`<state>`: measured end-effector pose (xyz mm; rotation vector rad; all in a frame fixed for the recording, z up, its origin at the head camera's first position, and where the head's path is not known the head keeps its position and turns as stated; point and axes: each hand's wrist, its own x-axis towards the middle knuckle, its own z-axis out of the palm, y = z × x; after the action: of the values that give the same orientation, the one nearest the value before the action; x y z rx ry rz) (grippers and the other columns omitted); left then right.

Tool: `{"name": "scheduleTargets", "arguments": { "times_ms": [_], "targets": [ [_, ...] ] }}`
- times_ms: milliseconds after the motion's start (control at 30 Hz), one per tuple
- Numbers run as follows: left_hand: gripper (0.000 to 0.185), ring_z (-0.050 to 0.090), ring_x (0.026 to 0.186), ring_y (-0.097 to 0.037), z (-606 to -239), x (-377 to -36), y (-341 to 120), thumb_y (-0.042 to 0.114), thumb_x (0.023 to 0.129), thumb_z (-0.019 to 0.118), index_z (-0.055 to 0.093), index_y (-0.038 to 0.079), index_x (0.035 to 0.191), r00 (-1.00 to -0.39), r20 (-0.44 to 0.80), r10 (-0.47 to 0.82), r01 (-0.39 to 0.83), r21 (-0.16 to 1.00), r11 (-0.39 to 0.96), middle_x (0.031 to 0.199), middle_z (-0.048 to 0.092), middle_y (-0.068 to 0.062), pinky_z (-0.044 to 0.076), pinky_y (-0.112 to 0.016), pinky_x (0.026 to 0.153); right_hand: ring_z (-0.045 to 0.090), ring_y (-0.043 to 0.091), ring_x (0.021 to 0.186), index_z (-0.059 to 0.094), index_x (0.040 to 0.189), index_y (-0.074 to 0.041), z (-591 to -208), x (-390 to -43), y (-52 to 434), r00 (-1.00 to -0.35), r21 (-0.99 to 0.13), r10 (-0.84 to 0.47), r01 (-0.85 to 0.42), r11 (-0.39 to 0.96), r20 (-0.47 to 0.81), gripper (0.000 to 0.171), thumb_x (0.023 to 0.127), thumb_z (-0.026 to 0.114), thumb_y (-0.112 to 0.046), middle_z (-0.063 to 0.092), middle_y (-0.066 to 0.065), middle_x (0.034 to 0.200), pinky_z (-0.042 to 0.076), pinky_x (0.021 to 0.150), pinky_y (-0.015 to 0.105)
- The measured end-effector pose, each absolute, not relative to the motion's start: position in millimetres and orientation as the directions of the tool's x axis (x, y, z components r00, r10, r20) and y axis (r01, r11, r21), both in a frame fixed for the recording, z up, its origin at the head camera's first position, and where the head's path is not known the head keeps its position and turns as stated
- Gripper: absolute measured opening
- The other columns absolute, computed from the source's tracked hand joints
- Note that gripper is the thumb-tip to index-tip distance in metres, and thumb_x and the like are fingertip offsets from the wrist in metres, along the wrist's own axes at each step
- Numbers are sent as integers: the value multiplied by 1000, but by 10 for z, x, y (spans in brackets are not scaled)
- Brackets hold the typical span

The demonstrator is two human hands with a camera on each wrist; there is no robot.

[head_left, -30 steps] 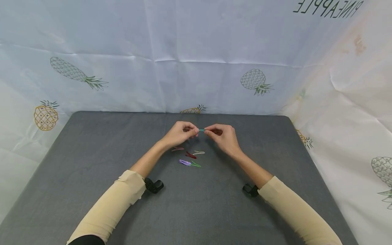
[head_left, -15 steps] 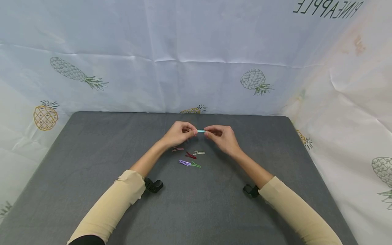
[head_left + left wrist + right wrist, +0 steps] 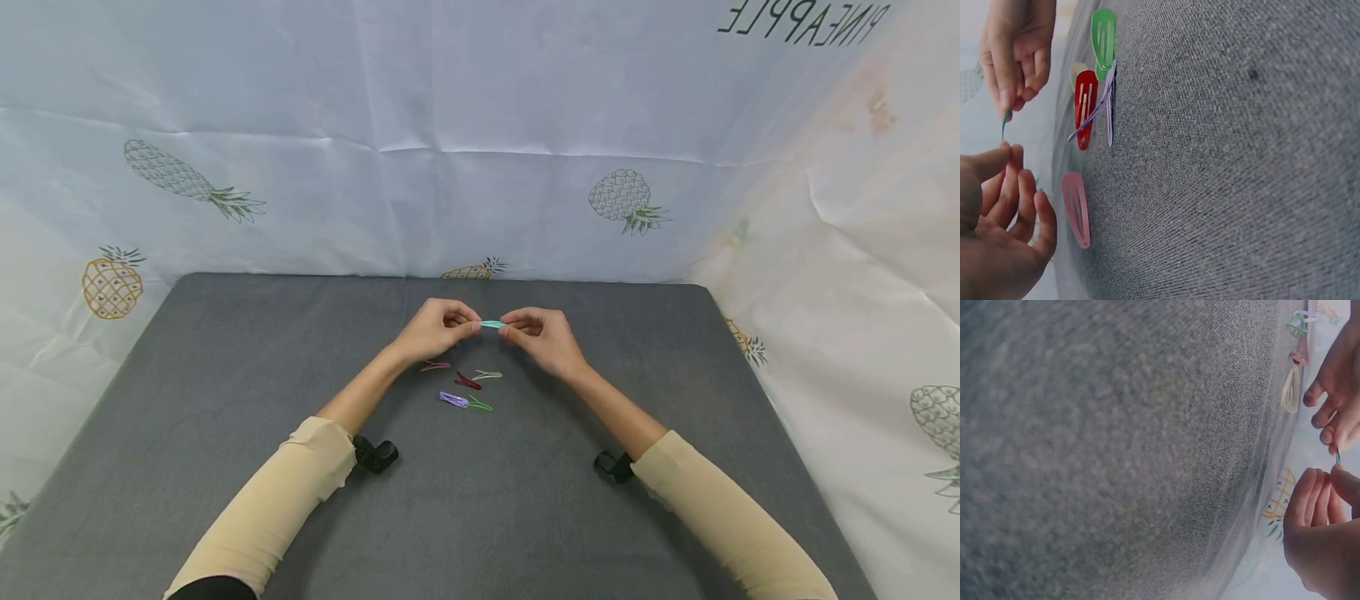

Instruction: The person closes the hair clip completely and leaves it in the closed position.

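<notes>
Meanwhile both hands' fingers (image 3: pixel 471 323) pinch a teal clip (image 3: pixel 492 324) above pink (image 3: pixel 434 366), red (image 3: pixel 467 382), cream (image 3: pixel 487 374), purple (image 3: pixel 453 398) and green (image 3: pixel 480 405) clips.

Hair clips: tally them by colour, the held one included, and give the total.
Teal, held between left hand and right hand: teal clip 1
Pink clip: 1
Red clip: 1
Cream clip: 1
Purple clip: 1
Green clip: 1
Total: 6

Bright, even light; right-wrist view rather blurred, perhaps defocused.
</notes>
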<state>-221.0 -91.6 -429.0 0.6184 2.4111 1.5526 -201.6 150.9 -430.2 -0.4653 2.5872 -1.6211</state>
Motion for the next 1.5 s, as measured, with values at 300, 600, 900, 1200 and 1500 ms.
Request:
{"name": "scheduleTargets", "arguments": {
  "times_ms": [300,600,900,1200,1500],
  "targets": [
    [12,69,78,-25,-4358,-2226,-932,13,104,74,79,2,107,-888,77,454,300,844,444,99,79,-19,50,-28,72,79,36,92,79,117,1,-4382,-2025,1513,-956,-877,-289,-185,443,56,20,100,79,-11,80,23,103,64,80,35],
    [10,56,66,-11,-4393,-2259,-933,12,102,76,81,3,104,-872,70,484,335,806,488,89,77,-13,44,-26,65,74,22,82,81,115,-2,-4414,-2021,1507,-959,-855,-282,-155,495,11,19,100,79,-14,79,19,98,55,71,20],
    [11,56,64,-8,-4411,-2264,-913,12,101,77,81,3,103,-874,29,485,320,786,529,87,77,-12,45,-25,65,72,16,82,81,116,-4,-4421,-2009,1496,-963,-840,-269,-117,530,-36,20,101,79,-16,80,16,99,55,74,24],
    [10,59,66,-8,-4391,-2233,-877,12,101,76,81,3,102,-876,-21,481,284,785,551,87,78,-10,47,-25,66,72,13,80,82,115,-4,-4431,-2012,1489,-964,-826,-259,-104,555,-52,19,101,79,-16,81,14,97,54,72,23],
    [10,60,66,-8,-4414,-2244,-871,13,102,77,81,5,101,-877,-34,480,287,765,577,86,77,-8,47,-24,66,68,9,77,81,116,-4,-4430,-2006,1485,-964,-827,-260,-102,554,-55,19,101,78,-16,80,13,95,52,70,23]
  ]
}}
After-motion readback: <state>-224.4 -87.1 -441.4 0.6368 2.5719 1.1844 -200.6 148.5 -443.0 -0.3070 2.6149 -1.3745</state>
